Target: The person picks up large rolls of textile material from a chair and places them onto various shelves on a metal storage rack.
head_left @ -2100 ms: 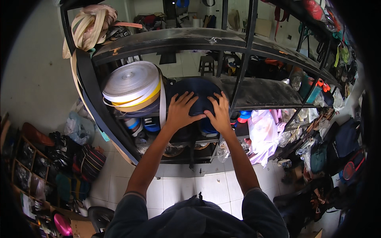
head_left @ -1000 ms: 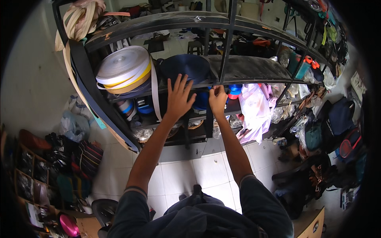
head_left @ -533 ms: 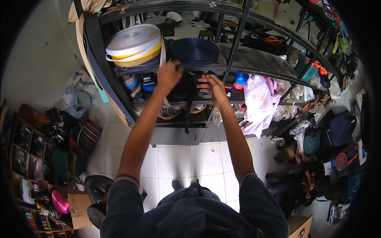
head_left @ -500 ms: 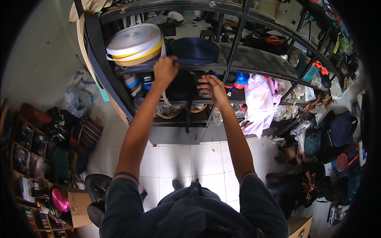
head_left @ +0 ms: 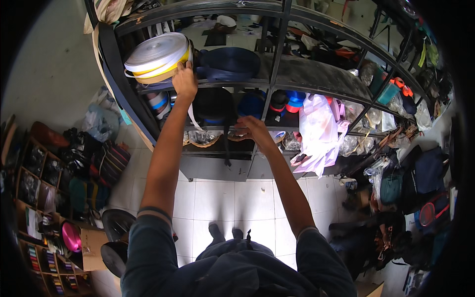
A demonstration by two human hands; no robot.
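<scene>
Beside the left wall, low down: pink spool (head_left: 71,236), cardboard box (head_left: 94,247) just right of it, striped bag (head_left: 110,162) further back, cloudy plastic bag (head_left: 99,119) above that. Next, long dark strips (head_left: 115,81) run down the left end of the black rack (head_left: 321,74), long axis steep, lower ends leaning toward the right.

On the rack's middle shelf, left bay: stack of webbing rolls (head_left: 157,52), white over yellow over tan. Rolls lie flat, round face up, core axis roughly upright, stack a bit tilted. Person's left hand (head_left: 184,81) is at the stack's front right edge, knuckles up, fingers bent and close together; can't tell whether they pinch the band or just press the rim. White strap (head_left: 191,116) shows below that hand, long axis near vertical, tail pointing down past the lower shelf.

Right of the stack, same shelf: navy roll (head_left: 230,63), also flat, face up. Below it, black roll (head_left: 213,104); a black strap (head_left: 226,148) dangles straight down near it. Right hand (head_left: 253,131) is just beside that strap, fingers pointing left, loosely bent, slightly apart; contact unclear. Further right: blue roll (head_left: 251,104), then pale plastic bag (head_left: 316,133) hanging off the rack.
</scene>
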